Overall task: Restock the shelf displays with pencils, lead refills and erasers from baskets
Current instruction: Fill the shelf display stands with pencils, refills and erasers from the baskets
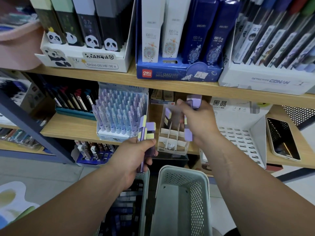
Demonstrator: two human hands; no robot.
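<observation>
My left hand (136, 157) grips a bunch of purple-and-yellow pencil cases (147, 132), held upright in front of the middle shelf. My right hand (197, 123) reaches into a clear display box with white dividers (172, 142) on that shelf and holds one purple case (194, 100) above it. Another purple case (168, 114) stands in the box's back row, and one (188, 135) shows below my right palm. Two pale green perforated baskets sit below: the right basket (182, 200) looks empty, the left basket (129, 205) holds several dark packs.
A tray of purple-blue mechanical pencils (119, 114) stands left of the display box. A white slotted display (238, 132) and a phone (283, 138) lie to the right. The upper shelf carries a panda box (81, 58), a blue box (177, 72) and a white box (265, 79).
</observation>
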